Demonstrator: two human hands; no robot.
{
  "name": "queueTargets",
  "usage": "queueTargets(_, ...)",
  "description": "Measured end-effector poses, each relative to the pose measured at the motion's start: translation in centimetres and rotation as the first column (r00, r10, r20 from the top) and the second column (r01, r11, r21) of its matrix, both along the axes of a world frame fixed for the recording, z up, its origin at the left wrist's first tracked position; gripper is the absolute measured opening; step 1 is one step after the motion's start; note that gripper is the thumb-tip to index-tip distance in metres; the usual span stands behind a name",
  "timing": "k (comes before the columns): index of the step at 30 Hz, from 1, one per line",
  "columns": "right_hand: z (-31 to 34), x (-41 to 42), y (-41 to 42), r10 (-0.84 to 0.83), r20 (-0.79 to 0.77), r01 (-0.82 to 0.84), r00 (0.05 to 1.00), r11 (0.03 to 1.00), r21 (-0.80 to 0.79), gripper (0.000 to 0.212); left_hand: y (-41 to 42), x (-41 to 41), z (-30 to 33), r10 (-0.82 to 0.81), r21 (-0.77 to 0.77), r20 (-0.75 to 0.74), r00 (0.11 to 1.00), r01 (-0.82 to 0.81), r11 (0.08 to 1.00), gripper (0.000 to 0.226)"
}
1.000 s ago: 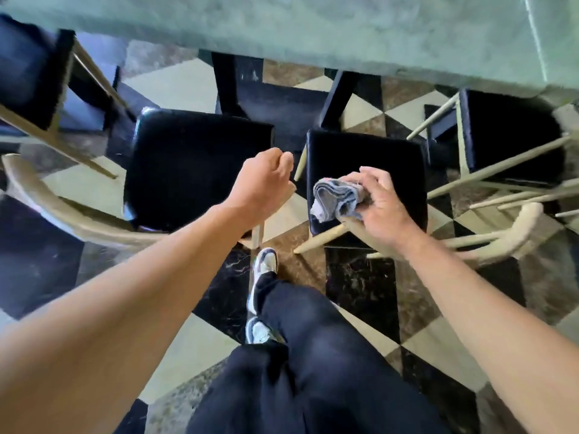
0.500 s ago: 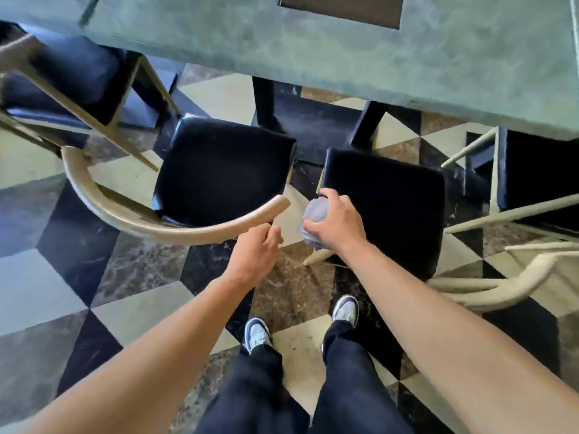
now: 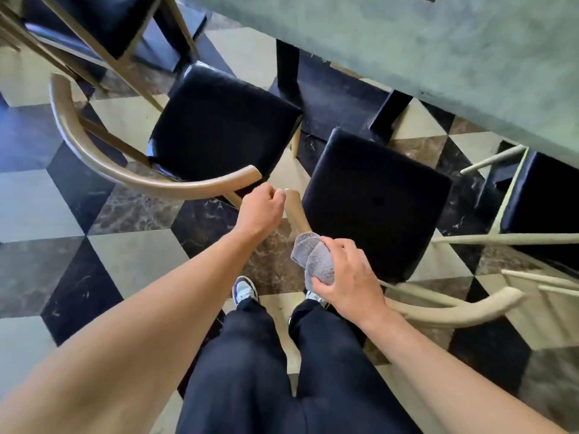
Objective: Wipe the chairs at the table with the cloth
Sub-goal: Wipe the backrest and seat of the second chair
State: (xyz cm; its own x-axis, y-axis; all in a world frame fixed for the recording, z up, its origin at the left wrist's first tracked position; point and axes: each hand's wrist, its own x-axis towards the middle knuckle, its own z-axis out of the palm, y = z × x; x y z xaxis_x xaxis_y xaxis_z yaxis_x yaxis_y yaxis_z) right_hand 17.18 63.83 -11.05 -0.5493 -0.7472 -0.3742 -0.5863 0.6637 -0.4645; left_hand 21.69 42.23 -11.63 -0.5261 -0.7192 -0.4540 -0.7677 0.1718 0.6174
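Head view: right hand [image 3: 346, 283] grips bunched grey cloth [image 3: 313, 257] against curved backrest rail [image 3: 294, 211] of middle chair [image 3: 376, 198]. Left hand [image 3: 261, 211] loosely curled beside rail end; contact unclear. Cloth likely soft, light; hold as wad. Checkered marble floor [image 3: 131, 255], green table [image 3: 454, 57] above.

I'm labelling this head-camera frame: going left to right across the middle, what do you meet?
Curved wooden chair back → left black seat → left hand → grey cloth → right hand → right black seat → pale chair arm.
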Motion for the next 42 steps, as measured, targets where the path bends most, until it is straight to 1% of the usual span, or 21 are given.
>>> queueTargets(2,-0.1,-0.3,-1.1,-0.025,0.014,0.025,1.0,1.0,0.019,0.075,0.1,-0.2,-0.1,-0.027,0.02,0.017,0.999,0.026,0.999,0.031)
queueTargets(4,-0.4,-0.5,-3.8,-0.067,0.022,0.067,0.997,0.998,-0.012,0.071,0.1,0.0,-0.3,-0.047,0.032,0.038,0.998,0.045,0.998,0.032)
queueTargets(7,-1.3,-0.7,-8.5,-0.161,-0.005,0.16,0.987,0.984,-0.072,0.07,-0.5,0.5,-0.6,-0.065,-0.034,0.063,0.996,0.067,0.997,0.034)
queueTargets(10,-1.9,-0.5,-9.6,-0.199,-0.028,0.195,0.98,0.977,-0.09,0.072,-1.0,1.4,-0.9,-0.088,-0.063,0.05,0.995,0.091,0.994,0.036)
queueTargets(12,-2.0,-0.2,-7.9,-0.162,-0.039,0.157,0.986,0.982,-0.102,0.072,-0.8,1.8,-0.9,-0.142,-0.092,0.05,0.989,0.146,0.985,0.036)
queueTargets(13,-1.9,0.1,-6.4,-0.155,-0.04,0.151,0.987,0.984,-0.099,0.072,-0.4,1.9,-0.9,-0.198,-0.127,0.056,0.979,0.204,0.971,0.036)
queueTargets(16,-1.0,0.5,-1.7,-0.133,-0.011,0.132,0.991,0.989,-0.066,0.066,0.8,1.8,-0.3,-0.364,-0.26,0.095,0.926,0.376,0.889,0.036)
queueTargets(18,0.2,0.5,2.2,-0.137,-0.013,0.136,0.991,0.991,-0.017,0.061,2.5,1.3,-0.1,-0.478,-0.279,0.098,0.873,0.485,0.829,0.034)
queueTargets(21,1.6,-0.4,7.7,-0.103,-0.102,0.11,0.989,0.992,0.061,0.053,5.6,0.1,0.2,-0.605,-0.28,0.082,0.792,0.601,0.749,0.035)
queueTargets(23,2.0,-1.3,10.7,-0.169,-0.144,0.179,0.975,0.982,0.063,0.052,7.6,-0.9,0.4,-0.654,-0.291,0.064,0.754,0.641,0.71,0.036)
queueTargets(25,1.8,-2.1,12.2,-0.299,-0.169,0.307,0.939,0.952,0.02,0.052,9.2,-1.6,0.8,-0.674,-0.295,0.064,0.736,0.66,0.691,0.038)
queueTargets(27,1.2,-2.4,12.5,-0.393,-0.172,0.397,0.903,0.918,-0.016,0.048,10.9,-2.4,1.2,-0.69,-0.294,0.076,0.72,0.677,0.675,0.04)
queueTargets(29,0.8,-1.2,11.0,-0.393,-0.164,0.395,0.905,0.918,-0.022,0.045,12.1,-2.9,1.2,-0.69,-0.269,0.088,0.718,0.684,0.678,0.04)
queueTargets(30,0.5,-0.4,10.0,-0.376,-0.171,0.377,0.911,0.926,-0.028,0.046,12.6,-3.0,0.8,-0.68,-0.253,0.087,0.728,0.676,0.692,0.04)
queueTargets(32,0.1,1.4,8.0,-0.359,-0.18,0.353,0.916,0.933,-0.065,0.05,12.9,-2.9,-0.2,-0.612,-0.22,0.106,0.784,0.619,0.754,0.038)
queueTargets(34,-0.2,1.8,7.4,-0.328,-0.202,0.308,0.923,0.943,-0.123,0.046,12.8,-2.9,-1.6,-0.545,-0.218,0.129,0.829,0.559,0.8,0.038)
queueTargets(38,-0.9,-0.9,11.8,-0.232,-0.253,0.167,0.939,0.953,-0.252,0.033,14.0,-3.7,-2.7,-0.488,-0.292,0.196,0.85,0.526,0.799,0.043)
queueTargets(40,-1.1,-3.2,16.3,-0.172,-0.306,0.087,0.937,0.958,-0.273,0.03,15.2,-4.0,-2.8,-0.433,-0.325,0.243,0.868,0.493,0.807,0.045)
queueTargets(42,-1.6,-7.5,21.5,-0.133,-0.359,0.034,0.924,0.962,-0.269,0.027,16.3,-4.4,-2.6,-0.416,-0.356,0.269,0.869,0.491,0.795,0.045)
